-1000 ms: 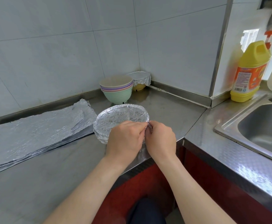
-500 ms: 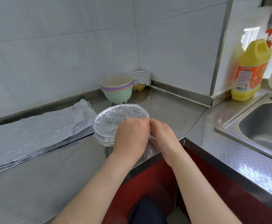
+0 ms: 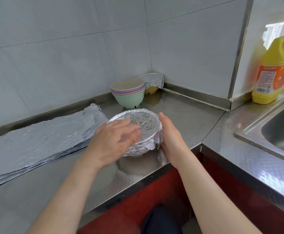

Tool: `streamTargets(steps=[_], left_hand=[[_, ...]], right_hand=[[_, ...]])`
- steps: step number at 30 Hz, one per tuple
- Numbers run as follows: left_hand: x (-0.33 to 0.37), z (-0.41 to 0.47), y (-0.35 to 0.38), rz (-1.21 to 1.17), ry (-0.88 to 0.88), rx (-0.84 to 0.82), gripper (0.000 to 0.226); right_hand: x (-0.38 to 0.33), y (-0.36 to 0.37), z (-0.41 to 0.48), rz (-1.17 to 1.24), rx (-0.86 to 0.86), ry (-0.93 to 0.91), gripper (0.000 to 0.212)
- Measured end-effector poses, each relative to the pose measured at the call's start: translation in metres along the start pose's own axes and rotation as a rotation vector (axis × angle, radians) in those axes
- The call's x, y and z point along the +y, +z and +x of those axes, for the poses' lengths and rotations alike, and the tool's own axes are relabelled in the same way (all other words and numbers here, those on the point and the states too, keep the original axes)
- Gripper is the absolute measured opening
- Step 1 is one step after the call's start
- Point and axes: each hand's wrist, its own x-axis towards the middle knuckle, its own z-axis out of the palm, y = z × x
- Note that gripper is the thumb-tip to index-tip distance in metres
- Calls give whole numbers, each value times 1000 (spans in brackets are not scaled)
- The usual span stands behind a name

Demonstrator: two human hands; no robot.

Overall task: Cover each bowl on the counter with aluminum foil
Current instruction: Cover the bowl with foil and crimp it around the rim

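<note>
A foil-covered bowl (image 3: 142, 130) sits near the front edge of the steel counter (image 3: 185, 115). My left hand (image 3: 110, 142) is spread with straight fingers over its near left side, blurred by motion. My right hand (image 3: 170, 134) lies flat against the bowl's right side, fingers straight, touching the foil skirt. A stack of uncovered bowls (image 3: 128, 93), green at the bottom, stands behind it. A yellow bowl capped with foil (image 3: 152, 82) sits in the corner. Loose foil sheets (image 3: 38, 141) lie stacked on the left of the counter.
A yellow detergent bottle (image 3: 273, 71) stands at the right by the wall. A steel sink (image 3: 279, 132) is sunk into the right counter. Tiled walls close off the back. The counter's front edge runs just below my hands.
Both hands have left the pinched foil at the bowl's near rim and opened. The left now spreads over the bowl's left side, the right lies along its right side.
</note>
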Motion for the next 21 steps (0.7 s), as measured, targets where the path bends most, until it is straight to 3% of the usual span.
streamTargets(steps=[2, 7, 16, 19, 21], left_hand=[[4, -4, 7, 42, -33, 47, 75], [10, -4, 14, 25, -72, 139, 70], [23, -8, 21, 48, -114, 187, 73], [25, -8, 22, 68, -117, 191, 73], [27, -8, 22, 72, -114, 191, 71]], right_hand=[[-5, 7, 0, -8, 36, 18, 88], [-13, 13, -6, -76, 178, 30, 40], [-17, 20, -6, -81, 284, 27, 45], [-18, 21, -4, -39, 288, 51, 31], [-20, 21, -5, -36, 307, 53, 32]])
